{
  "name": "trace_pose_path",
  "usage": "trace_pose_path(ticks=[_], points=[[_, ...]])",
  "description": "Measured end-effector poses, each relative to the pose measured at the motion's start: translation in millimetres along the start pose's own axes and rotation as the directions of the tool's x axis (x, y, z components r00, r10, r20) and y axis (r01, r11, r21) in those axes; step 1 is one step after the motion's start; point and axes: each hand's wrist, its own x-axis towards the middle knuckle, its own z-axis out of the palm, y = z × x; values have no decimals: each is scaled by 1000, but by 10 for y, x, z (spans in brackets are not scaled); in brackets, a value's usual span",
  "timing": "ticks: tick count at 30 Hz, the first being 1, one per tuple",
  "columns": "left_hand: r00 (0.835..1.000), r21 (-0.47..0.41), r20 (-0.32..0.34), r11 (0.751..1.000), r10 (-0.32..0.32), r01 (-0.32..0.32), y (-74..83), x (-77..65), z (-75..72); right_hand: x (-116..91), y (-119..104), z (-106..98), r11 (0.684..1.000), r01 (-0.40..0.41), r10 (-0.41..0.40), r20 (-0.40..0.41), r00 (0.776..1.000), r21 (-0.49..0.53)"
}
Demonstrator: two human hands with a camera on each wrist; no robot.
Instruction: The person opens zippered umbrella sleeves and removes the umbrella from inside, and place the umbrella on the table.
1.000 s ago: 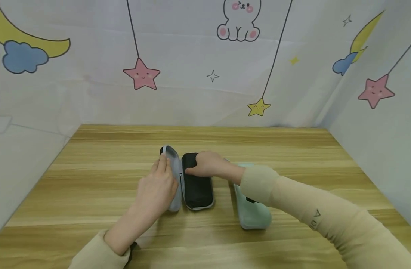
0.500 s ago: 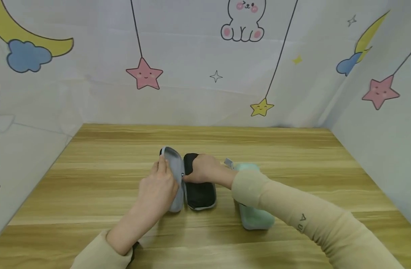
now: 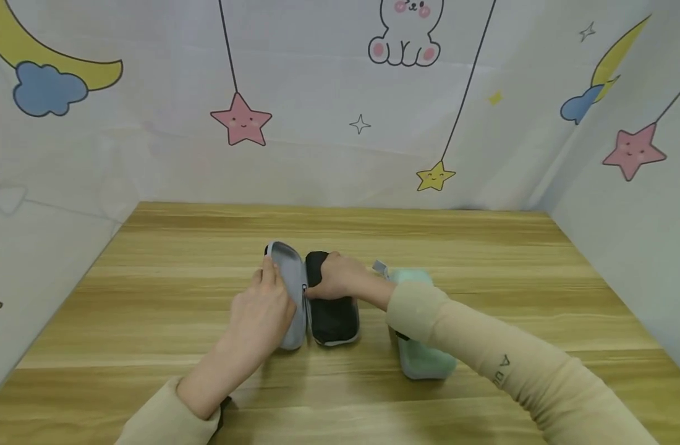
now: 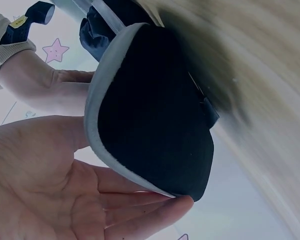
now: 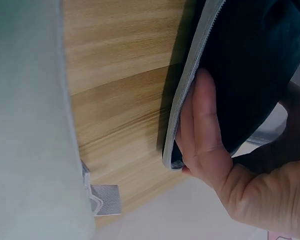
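A black zip case with grey lining (image 3: pixel 289 262) lies unfolded near the table's middle, its left half tilted up. My left hand (image 3: pixel 262 316) holds that half by its edge. The left wrist view shows its black outer shell (image 4: pixel 155 115) with the thumb passing behind the rim and fingers along the lower edge. A wrinkled black fabric item (image 3: pixel 334 322) fills the case's right half. Across its top my right hand (image 3: pixel 340 278) grips it, thumb toward the hinge. In the right wrist view, fingers (image 5: pixel 205 115) reach between the zipper rim (image 5: pixel 190 65) and the black fabric.
To the right, partly under my right forearm, is a mint-green case (image 3: pixel 426 358) with a grey tag (image 3: pixel 380 267) at its far end. The wooden table (image 3: pixel 340 402) ends at a white cloth backdrop (image 3: pixel 306 167) with printed stars and moons.
My right thumb has slid across the black fabric toward the hinge, and the hand sits slightly nearer me. The left hand keeps its hold on the raised half. The head view has shifted slightly.
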Motion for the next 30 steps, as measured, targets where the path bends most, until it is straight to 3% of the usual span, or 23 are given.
trace_pose_path(ticks=[9, 13, 19, 26, 30], points=[[1000, 9, 10, 1000, -1, 1, -22, 1, -14, 32, -63, -11, 999, -46, 46, 29, 999, 11], [1000, 10, 19, 1000, 0, 0, -27, 7, -21, 38, -52, -25, 995, -63, 62, 21, 998, 76], [999, 8, 44, 1000, -1, 1, -23, 28, -26, -16, 21, -117, 979, -57, 60, -9, 998, 197], [994, -17, 109, 1000, -14, 16, -31, 51, -15, -146, 49, -216, 966, -38, 55, -58, 997, 254], [994, -17, 112, 1000, -17, 19, -50, 50, 8, -175, 68, -216, 957, -9, 40, -102, 994, 288]])
